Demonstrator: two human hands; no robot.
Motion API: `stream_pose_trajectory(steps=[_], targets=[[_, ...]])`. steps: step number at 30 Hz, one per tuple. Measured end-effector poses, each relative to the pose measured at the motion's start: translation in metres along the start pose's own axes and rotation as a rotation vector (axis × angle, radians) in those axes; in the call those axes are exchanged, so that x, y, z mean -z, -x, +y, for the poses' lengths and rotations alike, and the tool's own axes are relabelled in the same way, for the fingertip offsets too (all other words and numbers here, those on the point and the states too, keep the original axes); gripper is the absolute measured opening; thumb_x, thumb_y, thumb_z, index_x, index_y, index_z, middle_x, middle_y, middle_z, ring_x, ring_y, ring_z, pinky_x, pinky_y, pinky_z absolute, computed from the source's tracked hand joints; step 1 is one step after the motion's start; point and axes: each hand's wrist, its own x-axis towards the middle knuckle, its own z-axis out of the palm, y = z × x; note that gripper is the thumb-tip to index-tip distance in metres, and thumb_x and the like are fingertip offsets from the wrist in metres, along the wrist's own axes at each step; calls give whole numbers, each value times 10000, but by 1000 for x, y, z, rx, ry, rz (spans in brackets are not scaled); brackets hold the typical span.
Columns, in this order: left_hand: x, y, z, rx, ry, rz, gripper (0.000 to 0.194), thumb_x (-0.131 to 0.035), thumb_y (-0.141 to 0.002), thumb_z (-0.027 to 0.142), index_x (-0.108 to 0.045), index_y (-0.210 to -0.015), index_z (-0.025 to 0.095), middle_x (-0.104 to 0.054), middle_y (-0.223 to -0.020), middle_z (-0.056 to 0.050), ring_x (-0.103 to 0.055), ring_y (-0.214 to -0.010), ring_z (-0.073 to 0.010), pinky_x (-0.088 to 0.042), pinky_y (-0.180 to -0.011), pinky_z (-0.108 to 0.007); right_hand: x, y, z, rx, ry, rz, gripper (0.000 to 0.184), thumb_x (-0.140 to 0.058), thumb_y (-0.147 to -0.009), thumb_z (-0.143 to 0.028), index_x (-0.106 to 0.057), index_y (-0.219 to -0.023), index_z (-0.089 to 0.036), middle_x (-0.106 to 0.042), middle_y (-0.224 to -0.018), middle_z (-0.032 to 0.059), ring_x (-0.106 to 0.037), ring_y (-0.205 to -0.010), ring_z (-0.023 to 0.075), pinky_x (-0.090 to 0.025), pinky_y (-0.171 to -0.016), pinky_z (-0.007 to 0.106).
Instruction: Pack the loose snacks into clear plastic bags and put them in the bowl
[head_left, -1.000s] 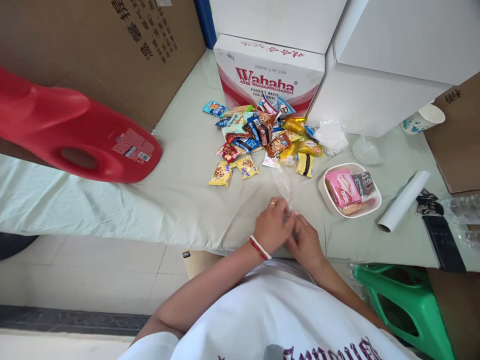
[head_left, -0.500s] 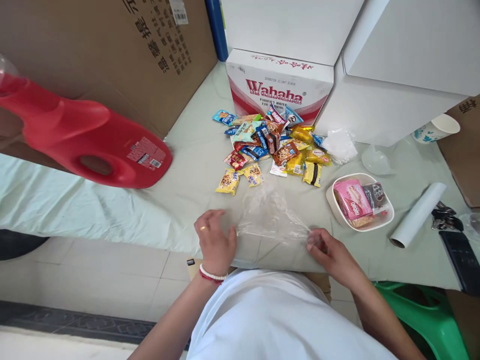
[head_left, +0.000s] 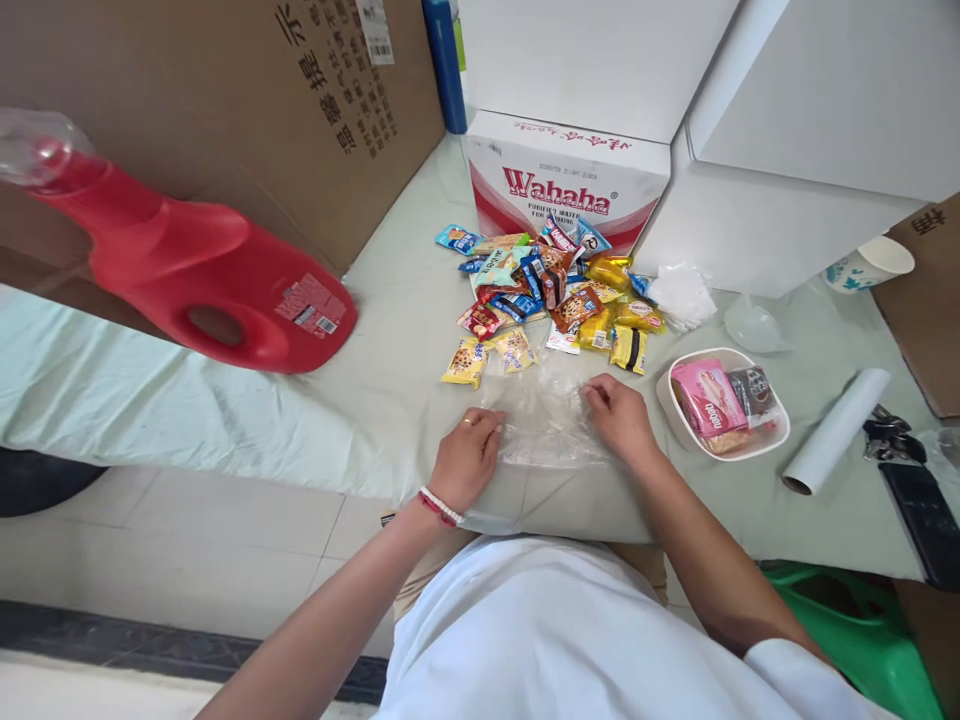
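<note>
A clear plastic bag (head_left: 544, 425) lies spread on the pale green tablecloth (head_left: 360, 340) close to the near edge. My left hand (head_left: 466, 462) pinches the bag's left side, fingers curled. My right hand (head_left: 619, 420) grips the bag's upper right edge, fingers bent over the film. Just beyond the bag lies a pile of several wrapped snacks (head_left: 551, 295) in yellow, blue, red and brown packets.
A white bowl (head_left: 772, 440) holding a pink packet stands to the right. Next to it lie a white paper roll (head_left: 836, 430), keys and a dark phone. A red jug (head_left: 195, 280) lies on its side at left. A Wahaha carton (head_left: 566, 185), cardboard and white boxes line the back.
My hands went from together near the table edge to wide apart, stretching the bag open. Now they have come closer again and moved forward, holding the bag flat on the cloth.
</note>
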Motion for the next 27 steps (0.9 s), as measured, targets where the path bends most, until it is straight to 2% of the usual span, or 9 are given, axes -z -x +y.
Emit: stream_pose_trajectory(steps=[4,7,9,13,16,20,22,25,27], targets=[[6,-7,-8,79,-117,-58,377,-444,-929,207,-736,-1164,243,-640,-1196,-93,-681,-898,-216,-542,-827,-361,25,12,20,-61,170,107,273,-505,-960,-382,-701,-1032,-206,-687,-798,67,-604,-743,241,-414,-690,333],[11,-6,-6,117,-188,-94,344,-504,-931,277,-728,-1191,264,-628,-1238,-91,-677,-853,-223,-530,-747,-356,40,28,9,111,335,219,325,-518,-963,-333,-676,-1199,-174,-677,-1066,156,-601,-968,312,-459,-818,410],[13,-4,-3,103,-235,-92,326,-570,-922,369,-719,-1201,288,-627,-1263,-87,-671,-862,-232,-520,-727,-354,38,37,-12,301,345,207,370,-509,-989,-344,-643,-1289,-174,-638,-1226,179,-555,-1122,337,-456,-938,454],[15,2,-3,-17,-298,-56,404,-702,-846,448,-705,-1216,286,-649,-1282,-115,-599,-1147,-348,-499,-919,-464,12,46,-56,500,376,-208,479,-660,-933,-397,-616,-1350,-165,-676,-1216,165,-556,-1144,340,-474,-960,445],[15,9,-11,-47,-283,-60,519,-764,-786,413,-666,-1273,265,-621,-1387,-138,-451,-1379,-418,-372,-1093,-604,-4,59,-66,550,471,-477,221,-621,-950,-235,-713,-1140,-171,-730,-1016,132,-615,-1012,298,-482,-880,401],[14,23,-22,-65,-149,-114,685,-712,-782,331,-512,-1430,234,-505,-1544,-158,-355,-1500,-379,-206,-1211,-644,16,85,-61,769,311,-847,90,-702,-875,-185,-757,-939,-217,-740,-828,49,-650,-822,227,-465,-726,312],[15,30,-24,-69,-70,-126,692,-638,-777,255,-467,-1446,214,-464,-1578,-158,-322,-1529,-353,-177,-1230,-646,36,86,-61,747,100,-971,98,-698,-892,-224,-770,-948,-260,-735,-778,-2,-647,-724,185,-442,-653,273],[16,36,-25,-57,46,-92,537,-536,-707,144,-577,-1237,220,-471,-1576,-119,-265,-1561,-324,-185,-1243,-641,47,67,-68,609,-90,-707,265,-531,-997,-222,-736,-1161,-266,-747,-947,28,-668,-807,177,-490,-732,281],[15,36,-27,-52,97,-46,395,-504,-681,116,-617,-1042,230,-495,-1559,-81,-240,-1570,-319,-226,-1238,-640,32,54,-75,605,-40,-462,317,-480,-1010,-198,-706,-1231,-225,-720,-1115,97,-658,-986,219,-523,-860,350]])
